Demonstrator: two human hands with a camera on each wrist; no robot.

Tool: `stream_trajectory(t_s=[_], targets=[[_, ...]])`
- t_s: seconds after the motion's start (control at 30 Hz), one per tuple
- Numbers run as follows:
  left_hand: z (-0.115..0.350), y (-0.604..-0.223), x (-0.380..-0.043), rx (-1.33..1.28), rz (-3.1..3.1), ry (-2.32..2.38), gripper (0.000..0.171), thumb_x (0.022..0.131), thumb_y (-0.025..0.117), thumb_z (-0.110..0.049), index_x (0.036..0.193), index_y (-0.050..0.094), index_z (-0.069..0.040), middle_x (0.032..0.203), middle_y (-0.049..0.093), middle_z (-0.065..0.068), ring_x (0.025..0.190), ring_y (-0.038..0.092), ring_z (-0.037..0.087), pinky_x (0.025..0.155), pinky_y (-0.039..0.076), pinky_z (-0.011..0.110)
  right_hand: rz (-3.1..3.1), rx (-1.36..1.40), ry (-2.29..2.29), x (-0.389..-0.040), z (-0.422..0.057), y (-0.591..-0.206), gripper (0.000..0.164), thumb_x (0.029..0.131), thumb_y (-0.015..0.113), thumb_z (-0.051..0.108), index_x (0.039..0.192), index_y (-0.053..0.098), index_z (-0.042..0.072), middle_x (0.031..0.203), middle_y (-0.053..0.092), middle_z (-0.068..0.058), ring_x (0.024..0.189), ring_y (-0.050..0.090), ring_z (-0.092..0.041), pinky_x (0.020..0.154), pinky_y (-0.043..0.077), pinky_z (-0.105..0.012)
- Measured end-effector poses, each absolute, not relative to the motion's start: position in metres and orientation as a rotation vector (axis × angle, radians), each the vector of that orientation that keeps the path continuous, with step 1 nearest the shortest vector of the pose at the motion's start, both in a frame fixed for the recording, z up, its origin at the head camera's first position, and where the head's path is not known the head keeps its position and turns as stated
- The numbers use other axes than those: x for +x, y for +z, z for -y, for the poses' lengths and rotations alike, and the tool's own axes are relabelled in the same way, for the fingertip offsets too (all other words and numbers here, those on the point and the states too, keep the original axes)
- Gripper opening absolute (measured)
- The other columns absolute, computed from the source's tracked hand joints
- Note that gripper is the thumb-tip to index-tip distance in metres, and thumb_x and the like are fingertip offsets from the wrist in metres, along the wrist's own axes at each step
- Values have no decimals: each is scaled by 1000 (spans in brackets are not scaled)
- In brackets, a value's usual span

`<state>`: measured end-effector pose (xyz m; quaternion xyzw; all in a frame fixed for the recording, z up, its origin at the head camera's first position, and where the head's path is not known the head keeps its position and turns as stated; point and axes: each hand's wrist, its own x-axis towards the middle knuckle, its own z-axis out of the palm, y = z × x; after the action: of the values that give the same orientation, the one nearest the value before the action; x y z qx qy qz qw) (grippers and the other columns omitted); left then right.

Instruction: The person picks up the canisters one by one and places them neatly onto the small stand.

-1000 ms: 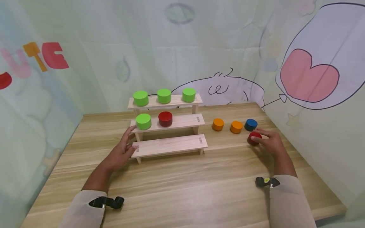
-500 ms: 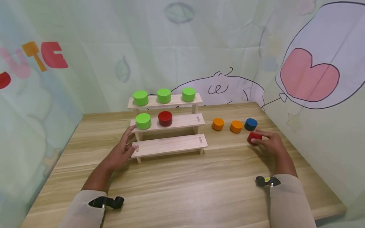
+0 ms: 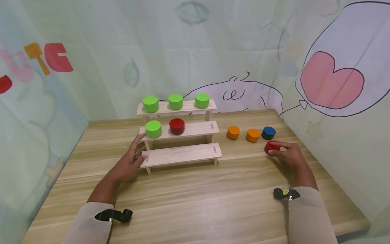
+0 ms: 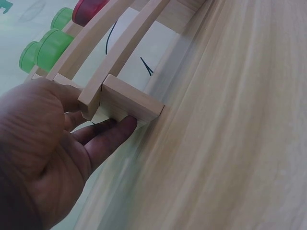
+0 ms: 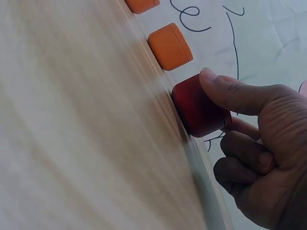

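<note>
A three-step wooden rack [image 3: 179,156] stands on the table, and my left hand [image 3: 129,161] holds its left end. The thumb lies on the bottom step, with fingers against the end leg in the left wrist view. Green round blocks [image 3: 150,104] line the top step. On the middle step sit a green block [image 3: 153,129] and a dark red one [image 3: 177,126]. To the right, my right hand [image 3: 287,153] pinches another red round block [image 5: 199,108] between thumb and fingers, close to the tabletop. Its other fingers are curled in.
Two orange round blocks [image 3: 233,132] and a blue one [image 3: 268,133] stand on the table between the rack and the right hand. A printed cloth [image 3: 106,67] hangs behind and along the sides of the wooden table [image 3: 195,203].
My right thumb and fingers have shifted slightly on the red block, which stays in about the same place. The left hand and the rack have not moved.
</note>
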<state>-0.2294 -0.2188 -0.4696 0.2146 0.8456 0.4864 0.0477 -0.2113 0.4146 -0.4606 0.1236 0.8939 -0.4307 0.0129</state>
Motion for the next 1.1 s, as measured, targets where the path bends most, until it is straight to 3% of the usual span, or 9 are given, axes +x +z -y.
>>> stream_trajectory(t_s=[0.27,0.63,0.93,1.1], targets=[[219,-469,-230,644,-2586,1476,85,116,51,-9,176,-4,-32,179,15,34,161,27,61,120,41,72,-2787,392,-1335,-211,-413,-462,63,99,83,28,154,59,9,168,45,-31,159,29,-58,128,25,-77],[219,-470,-230,669,-2585,1479,83,116,50,-9,176,-3,-29,177,16,38,158,30,65,117,44,73,-2777,454,-1417,-211,-409,-460,61,100,82,36,152,63,11,168,49,-25,160,32,-54,130,27,-73],[220,-473,-232,647,-2587,1467,82,117,48,-11,176,-4,-34,177,16,37,158,31,64,118,43,72,-2838,402,-1483,-211,-408,-462,62,100,82,38,152,63,11,168,48,-25,158,38,-53,130,31,-71],[219,-472,-232,661,-2592,1472,83,115,49,-8,176,-3,-29,178,16,35,161,27,61,121,40,71,-2884,367,-1519,-210,-405,-462,62,100,81,43,151,64,11,167,48,-25,156,40,-53,128,34,-71]])
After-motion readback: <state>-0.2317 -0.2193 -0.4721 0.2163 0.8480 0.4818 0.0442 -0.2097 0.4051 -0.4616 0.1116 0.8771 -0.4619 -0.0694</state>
